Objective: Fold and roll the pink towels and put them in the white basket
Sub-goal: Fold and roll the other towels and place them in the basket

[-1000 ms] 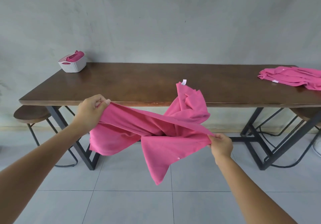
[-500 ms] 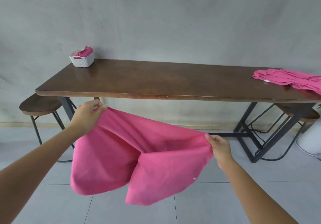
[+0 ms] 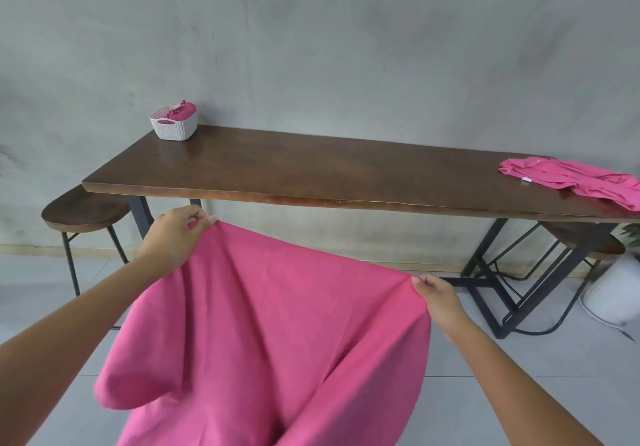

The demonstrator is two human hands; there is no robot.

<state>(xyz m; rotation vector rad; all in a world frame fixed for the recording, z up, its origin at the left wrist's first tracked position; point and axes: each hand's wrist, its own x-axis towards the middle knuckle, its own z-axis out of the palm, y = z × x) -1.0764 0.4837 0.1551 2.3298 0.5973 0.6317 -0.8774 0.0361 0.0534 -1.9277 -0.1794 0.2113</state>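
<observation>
Pink towel now spread wider, lower

Both bare forearms extend forward. Left hand raised, fingers curled, pinching 1 top corner of the spread pink cloth towel. Right hand lower, thumb and fingers pinching the other corner.

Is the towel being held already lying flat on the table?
No, the pink towel hangs in the air before the table, pinched at its top corners by the left hand and right hand.
</observation>
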